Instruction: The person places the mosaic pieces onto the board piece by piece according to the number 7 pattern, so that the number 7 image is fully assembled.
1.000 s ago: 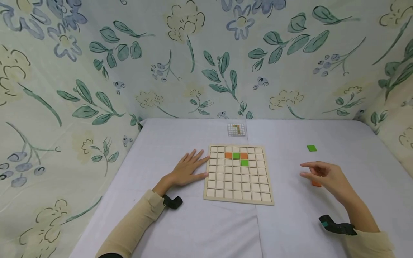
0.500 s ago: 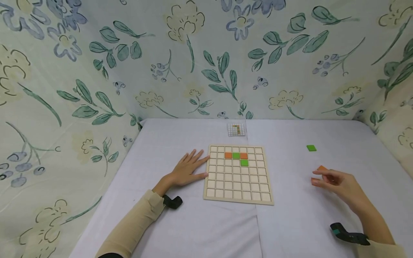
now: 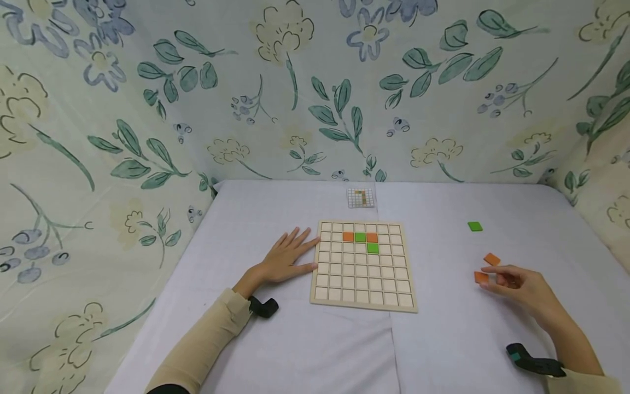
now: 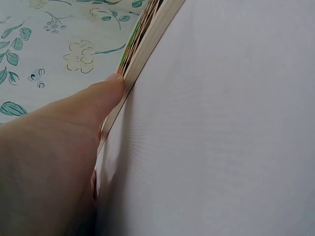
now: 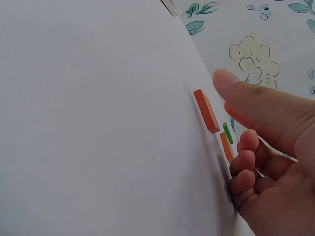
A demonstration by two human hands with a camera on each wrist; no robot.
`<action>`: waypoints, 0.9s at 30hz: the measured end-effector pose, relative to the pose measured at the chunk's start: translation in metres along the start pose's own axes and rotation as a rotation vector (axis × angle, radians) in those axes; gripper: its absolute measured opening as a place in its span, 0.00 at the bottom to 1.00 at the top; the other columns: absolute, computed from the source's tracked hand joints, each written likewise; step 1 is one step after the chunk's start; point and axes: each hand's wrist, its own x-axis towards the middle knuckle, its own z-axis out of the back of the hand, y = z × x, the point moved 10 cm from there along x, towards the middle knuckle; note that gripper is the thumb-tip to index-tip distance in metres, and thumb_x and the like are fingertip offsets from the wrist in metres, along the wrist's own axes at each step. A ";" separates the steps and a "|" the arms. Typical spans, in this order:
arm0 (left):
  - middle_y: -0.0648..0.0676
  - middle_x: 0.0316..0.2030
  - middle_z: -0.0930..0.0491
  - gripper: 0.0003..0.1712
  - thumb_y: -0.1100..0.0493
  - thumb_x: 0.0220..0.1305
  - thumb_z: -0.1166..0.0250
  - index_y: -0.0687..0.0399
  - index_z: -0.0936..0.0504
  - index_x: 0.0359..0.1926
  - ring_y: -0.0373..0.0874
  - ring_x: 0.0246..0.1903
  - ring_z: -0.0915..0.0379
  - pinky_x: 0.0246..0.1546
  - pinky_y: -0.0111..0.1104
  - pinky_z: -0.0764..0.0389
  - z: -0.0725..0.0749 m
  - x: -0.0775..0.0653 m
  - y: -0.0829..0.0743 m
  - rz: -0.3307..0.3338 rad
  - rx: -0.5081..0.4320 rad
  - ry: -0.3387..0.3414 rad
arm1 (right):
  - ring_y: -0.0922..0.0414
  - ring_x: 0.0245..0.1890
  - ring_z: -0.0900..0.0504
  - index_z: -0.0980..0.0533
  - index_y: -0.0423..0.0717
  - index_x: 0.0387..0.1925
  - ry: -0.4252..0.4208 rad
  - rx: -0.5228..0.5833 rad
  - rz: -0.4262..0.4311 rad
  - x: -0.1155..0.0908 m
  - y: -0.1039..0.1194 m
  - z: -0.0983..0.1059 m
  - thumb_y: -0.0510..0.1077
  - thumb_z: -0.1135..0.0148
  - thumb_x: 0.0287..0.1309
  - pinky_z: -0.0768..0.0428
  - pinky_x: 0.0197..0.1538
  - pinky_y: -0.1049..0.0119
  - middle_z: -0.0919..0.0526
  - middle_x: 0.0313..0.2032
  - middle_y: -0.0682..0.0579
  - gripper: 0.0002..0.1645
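Spanning the foreground, the white bench carries the gridded board, its left edge touched by my spread left hand. My right hand, apparently gripping nothing, parts thumb and forefinger at the nearer orange tile, right of the board; contact is hard to judge. Best pinched by opposite edges, it lies flat, roughly squared to the board, with no clear long axis.
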 end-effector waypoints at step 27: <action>0.52 0.79 0.62 0.44 0.26 0.70 0.56 0.34 0.53 0.80 0.55 0.77 0.74 0.73 0.52 0.69 0.000 -0.001 0.000 0.002 0.002 0.005 | 0.62 0.27 0.35 0.18 0.32 0.48 -0.008 -0.127 0.002 0.003 -0.004 -0.006 0.40 0.26 0.55 0.34 0.25 0.68 0.29 0.29 0.51 0.20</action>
